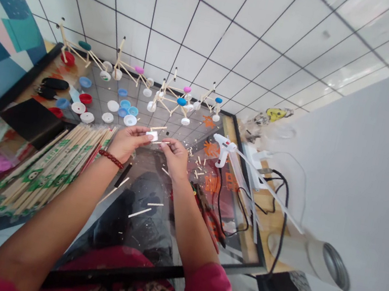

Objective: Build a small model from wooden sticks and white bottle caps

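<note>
My left hand [128, 141] pinches a white bottle cap [152, 135] with a short wooden stick [159, 128] on it, above the glass tabletop [148, 237]. My right hand [175, 154] is closed on a thin wooden stick [161, 143] whose tip points at the cap. A red bead bracelet sits on my left wrist. Cut stick pieces [140, 212] lie on the glass below my hands.
Wrapped chopsticks [51, 165] are piled at the left. Loose blue, white and red bottle caps [110, 108] lie behind my hands, with stick-and-cap models [173, 96] further back. A white glue gun [224, 148] with black cable [245, 199] stands right.
</note>
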{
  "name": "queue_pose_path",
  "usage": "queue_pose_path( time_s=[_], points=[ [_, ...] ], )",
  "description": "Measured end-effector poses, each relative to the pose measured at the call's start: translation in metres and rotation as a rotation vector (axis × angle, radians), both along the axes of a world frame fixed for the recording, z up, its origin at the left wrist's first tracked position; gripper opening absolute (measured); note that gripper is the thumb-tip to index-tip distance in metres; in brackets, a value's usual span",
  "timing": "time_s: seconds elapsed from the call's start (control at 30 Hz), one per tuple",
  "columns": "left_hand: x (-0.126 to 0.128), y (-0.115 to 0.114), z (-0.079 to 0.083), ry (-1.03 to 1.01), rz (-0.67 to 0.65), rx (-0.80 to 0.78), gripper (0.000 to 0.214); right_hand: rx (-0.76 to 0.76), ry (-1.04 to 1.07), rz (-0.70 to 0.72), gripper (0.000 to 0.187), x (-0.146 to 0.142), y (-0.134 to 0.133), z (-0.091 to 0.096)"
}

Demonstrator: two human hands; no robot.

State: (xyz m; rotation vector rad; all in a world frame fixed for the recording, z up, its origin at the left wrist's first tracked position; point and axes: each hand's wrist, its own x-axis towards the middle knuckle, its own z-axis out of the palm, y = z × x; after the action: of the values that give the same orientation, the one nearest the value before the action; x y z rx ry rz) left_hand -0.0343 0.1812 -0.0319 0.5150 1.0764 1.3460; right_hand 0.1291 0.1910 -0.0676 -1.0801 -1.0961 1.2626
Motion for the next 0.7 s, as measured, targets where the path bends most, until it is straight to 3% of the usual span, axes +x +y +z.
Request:
queue_pose_path(
  time_s=[0.7],
  points=[
    [-0.0001, 0.0006, -0.0008, -0.008, -0.001, 0.006, 0.051, -0.012, -0.003, 0.006, 0.025, 0.0002, 0.0009, -0.0014]
  ],
)
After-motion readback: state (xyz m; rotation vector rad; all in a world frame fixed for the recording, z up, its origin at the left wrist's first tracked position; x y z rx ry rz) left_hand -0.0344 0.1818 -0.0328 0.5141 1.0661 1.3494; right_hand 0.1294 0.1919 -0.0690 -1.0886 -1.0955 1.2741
